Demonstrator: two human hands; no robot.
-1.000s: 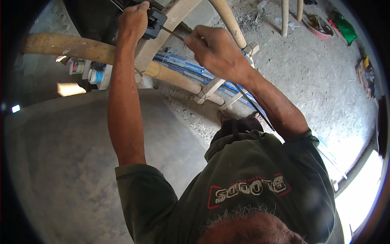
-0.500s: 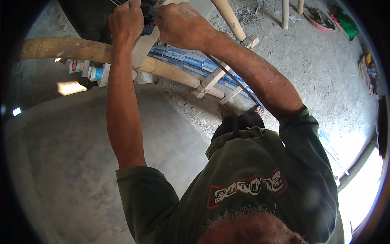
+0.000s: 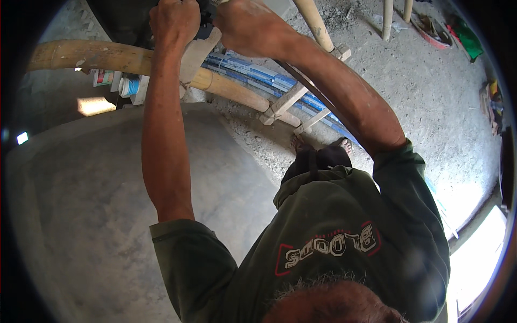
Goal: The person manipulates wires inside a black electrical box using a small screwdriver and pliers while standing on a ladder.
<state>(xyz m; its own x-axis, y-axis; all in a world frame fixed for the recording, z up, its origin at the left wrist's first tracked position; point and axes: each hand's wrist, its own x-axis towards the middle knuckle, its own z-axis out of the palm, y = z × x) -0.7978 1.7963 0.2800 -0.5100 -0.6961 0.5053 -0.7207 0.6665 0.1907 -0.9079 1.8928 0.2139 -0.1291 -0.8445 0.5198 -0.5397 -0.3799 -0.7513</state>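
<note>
Both my hands are at the upper edge of the head view, arms stretched out. My left hand [image 3: 175, 22] is closed, its fingers curled and partly cut off by the frame edge; what it grips is hidden. My right hand [image 3: 249, 28] is closed too, knuckles up, just right of a dark black object [image 3: 205, 22] that lies between the hands. Whatever its fingers hold cannot be made out. Below the black object a pale flat board [image 3: 195, 62] slants down to a bamboo pole. A thin dark strip [image 3: 309, 83] runs from below my right hand alongside the forearm.
A thick bamboo pole [image 3: 102, 56] with wooden crosspieces [image 3: 285, 102] crosses below my hands. Blue-and-white lengths [image 3: 250, 74] lie beyond it. A white-and-blue tub [image 3: 129, 85] stands at left. Upright bamboo posts [image 3: 313, 24] and a red-rimmed basin [image 3: 433, 35] are at upper right.
Both hands sit slightly higher and further right in the picture, and the surroundings have shifted the same way. The dark strip now lies closer along my right forearm.
</note>
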